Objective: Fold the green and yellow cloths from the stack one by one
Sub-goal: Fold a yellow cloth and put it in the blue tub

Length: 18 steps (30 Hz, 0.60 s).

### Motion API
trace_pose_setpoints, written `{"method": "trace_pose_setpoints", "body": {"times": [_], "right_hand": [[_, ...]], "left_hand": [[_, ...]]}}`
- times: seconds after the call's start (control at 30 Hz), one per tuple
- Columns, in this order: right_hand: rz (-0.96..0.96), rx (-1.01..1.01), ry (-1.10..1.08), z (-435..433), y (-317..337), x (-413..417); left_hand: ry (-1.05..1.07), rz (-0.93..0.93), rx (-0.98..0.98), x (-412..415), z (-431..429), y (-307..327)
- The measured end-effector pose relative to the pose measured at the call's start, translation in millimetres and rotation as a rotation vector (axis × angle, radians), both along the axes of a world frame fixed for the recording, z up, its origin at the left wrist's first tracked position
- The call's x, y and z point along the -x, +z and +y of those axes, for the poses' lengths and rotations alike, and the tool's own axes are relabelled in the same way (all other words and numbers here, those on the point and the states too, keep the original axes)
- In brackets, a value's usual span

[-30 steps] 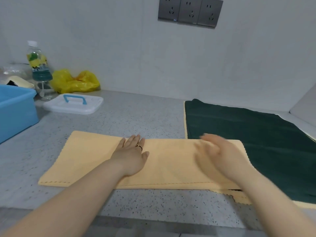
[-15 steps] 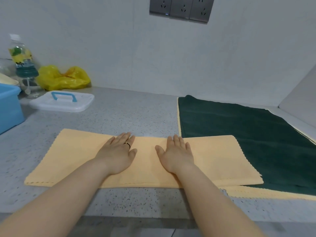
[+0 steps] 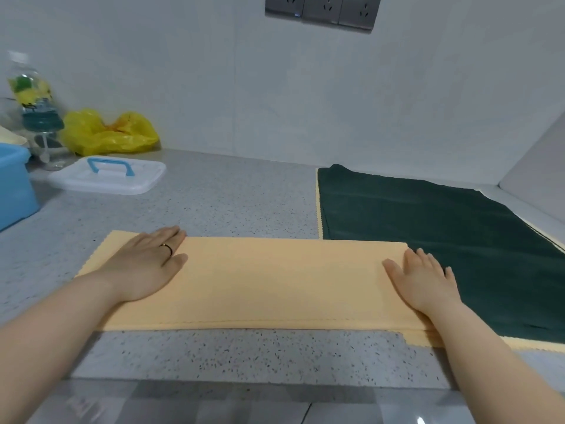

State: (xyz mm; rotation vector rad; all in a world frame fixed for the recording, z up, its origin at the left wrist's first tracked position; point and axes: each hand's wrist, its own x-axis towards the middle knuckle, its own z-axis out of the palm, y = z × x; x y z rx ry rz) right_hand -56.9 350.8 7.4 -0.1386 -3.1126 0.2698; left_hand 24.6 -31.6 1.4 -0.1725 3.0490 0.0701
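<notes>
Smoothing | my flat left hand point(image 3: 143, 267) and right hand point(image 3: 423, 278) press the half-folded yellow microfibre cloth point(image 3: 275, 280), gripping nothing | I'd square the edges before the next fold.

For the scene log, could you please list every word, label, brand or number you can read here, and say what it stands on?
No text can be read.
bottle: its yellow and green label is too blurred to read.
wall sockets: only slot holes and a small blue light, no lettering visible.
yellow bag and white lid: no print visible.
</notes>
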Motion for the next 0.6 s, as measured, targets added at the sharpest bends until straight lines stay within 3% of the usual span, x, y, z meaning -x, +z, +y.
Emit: {"method": "trace_pose_setpoints", "body": {"times": [0.13, 0.2, 0.3, 0.47, 0.6], "right_hand": [[0.217, 0.337, 0.317, -2, 14, -25], [0.127, 0.433, 0.530, -5, 24, -45], [0.080, 0.319, 0.712, -4, 23, -63], [0.458, 0.169, 0.870, -9, 17, -82], [0.546, -0.012, 0.856, -7, 16, -82]], "left_hand": [[-0.018, 0.097, -0.047, -1, 3, 2], [-0.073, 0.166, -0.057, -5, 10, 6], [-0.277, 0.255, -0.096, -15, 39, 12], [-0.605, 0.291, -0.057, -40, 114, 16], [-0.733, 0.462, 0.004, -41, 131, 17]]}}
